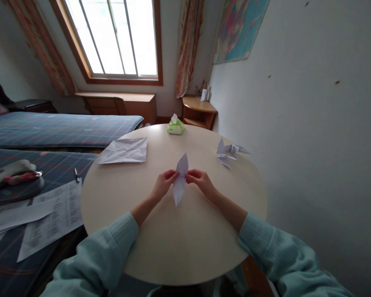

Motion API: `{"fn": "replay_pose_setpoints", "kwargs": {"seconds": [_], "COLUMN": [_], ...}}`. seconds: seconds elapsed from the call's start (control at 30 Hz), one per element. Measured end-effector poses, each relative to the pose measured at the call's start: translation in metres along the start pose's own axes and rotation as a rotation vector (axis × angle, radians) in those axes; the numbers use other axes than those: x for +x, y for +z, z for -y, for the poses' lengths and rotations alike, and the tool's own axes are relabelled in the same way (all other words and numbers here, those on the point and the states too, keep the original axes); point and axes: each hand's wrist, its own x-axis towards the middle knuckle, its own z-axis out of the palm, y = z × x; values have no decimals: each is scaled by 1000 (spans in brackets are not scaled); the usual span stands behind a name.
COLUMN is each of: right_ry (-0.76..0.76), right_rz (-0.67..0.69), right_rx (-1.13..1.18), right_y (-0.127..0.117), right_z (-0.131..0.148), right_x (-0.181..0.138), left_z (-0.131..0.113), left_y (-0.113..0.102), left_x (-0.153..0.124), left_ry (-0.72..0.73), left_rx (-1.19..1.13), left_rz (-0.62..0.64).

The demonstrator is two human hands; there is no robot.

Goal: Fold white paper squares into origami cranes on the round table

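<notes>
our left hand (164, 182) and right hand (203, 182) pinch opposite edges of the folded paper (180, 184) mid-length. its long axis points away from us.

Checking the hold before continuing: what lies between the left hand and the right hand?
In the head view, a folded white paper, pointed at both ends, lies between the left hand and the right hand, each holding one side.
</notes>
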Motion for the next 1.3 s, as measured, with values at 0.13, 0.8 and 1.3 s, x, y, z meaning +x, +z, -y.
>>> {"fn": "replay_pose_setpoints", "kwargs": {"seconds": [0.13, 0.8, 1.3], "right_ry": [-11, -186, -174], "right_rz": [-31, 20, -25], "right_rx": [25, -121, -28], "right_y": [-1, -2, 3], "right_z": [-6, -4, 2], "right_x": [4, -2, -6], "left_z": [5, -7, -14], "left_y": [3, 0, -2], "left_x": [0, -4, -11], "left_ry": [-2, 106, 707], "left_rx": [-69, 127, 676], "left_rz": [22, -60, -325]}}
